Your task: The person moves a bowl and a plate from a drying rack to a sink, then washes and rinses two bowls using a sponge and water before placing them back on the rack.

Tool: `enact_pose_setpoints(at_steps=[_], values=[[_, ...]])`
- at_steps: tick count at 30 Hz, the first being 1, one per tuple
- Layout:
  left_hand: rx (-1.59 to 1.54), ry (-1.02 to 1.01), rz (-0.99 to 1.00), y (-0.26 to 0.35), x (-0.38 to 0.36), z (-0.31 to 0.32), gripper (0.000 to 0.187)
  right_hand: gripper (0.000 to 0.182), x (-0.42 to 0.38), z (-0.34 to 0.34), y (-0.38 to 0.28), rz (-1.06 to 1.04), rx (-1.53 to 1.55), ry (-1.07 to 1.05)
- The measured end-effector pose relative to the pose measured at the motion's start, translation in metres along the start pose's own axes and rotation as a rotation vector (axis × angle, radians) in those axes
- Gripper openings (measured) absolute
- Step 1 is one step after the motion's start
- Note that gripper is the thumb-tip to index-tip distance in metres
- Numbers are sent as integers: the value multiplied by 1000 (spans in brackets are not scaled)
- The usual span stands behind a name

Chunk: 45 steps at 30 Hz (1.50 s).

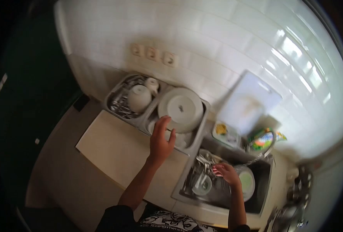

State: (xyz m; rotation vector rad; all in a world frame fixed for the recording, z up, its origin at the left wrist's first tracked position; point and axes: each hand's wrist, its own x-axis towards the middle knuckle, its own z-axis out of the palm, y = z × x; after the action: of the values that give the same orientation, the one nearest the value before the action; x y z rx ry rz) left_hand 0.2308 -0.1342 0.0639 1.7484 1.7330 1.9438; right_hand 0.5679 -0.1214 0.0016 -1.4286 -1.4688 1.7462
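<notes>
My left hand [162,141] is raised at the front edge of the dish basin, its thumb and fingers apart and nothing in its grip. Just beyond the fingertips, a large white plate [192,123] lies in that basin, with a smaller white dish [180,109] upside down on it. Over the sink [258,207] my right hand [226,174] reaches left, fingers stretched out and holding nothing visible. Below and left of it are several pieces of cutlery [205,167] and a small bowl [201,184]. A plate with a pale green centre [247,181] rests beside my right wrist.
Left of the plates, another basin holds cutlery [119,101], a white bowl [139,98] and a cup [152,84]. A white cutting board [249,102] leans on the tiled wall. The curved faucet [271,145] stands behind the sink, near a green packet [261,140] and a sponge tray [225,135].
</notes>
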Motion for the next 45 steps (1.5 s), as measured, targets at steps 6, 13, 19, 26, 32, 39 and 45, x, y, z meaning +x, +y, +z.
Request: enact_pose_setpoints(at_steps=[6,13,19,26,32,39,45], values=[[-251,-477,-115,64,-71,76,33,23,-68,-53,56,-40,-734,53],[143,-1004,-273,45,-146,147,33,25,-138,-105,102,77,-488,318],[541,-1268,-361,20,-202,200,38,28,-161,-131,126,37,-342,416],[489,-1358,-297,23,-226,238,27,26,-158,-156,149,87,-336,521],[-43,-1085,-376,61,-249,295,25,29,-136,-187,158,159,-455,896],[-104,-1021,-365,99,-271,357,29,43,-121,-205,173,395,-360,851],[1,-1109,-355,104,-268,370,33,45,-105,-204,197,405,-373,894]])
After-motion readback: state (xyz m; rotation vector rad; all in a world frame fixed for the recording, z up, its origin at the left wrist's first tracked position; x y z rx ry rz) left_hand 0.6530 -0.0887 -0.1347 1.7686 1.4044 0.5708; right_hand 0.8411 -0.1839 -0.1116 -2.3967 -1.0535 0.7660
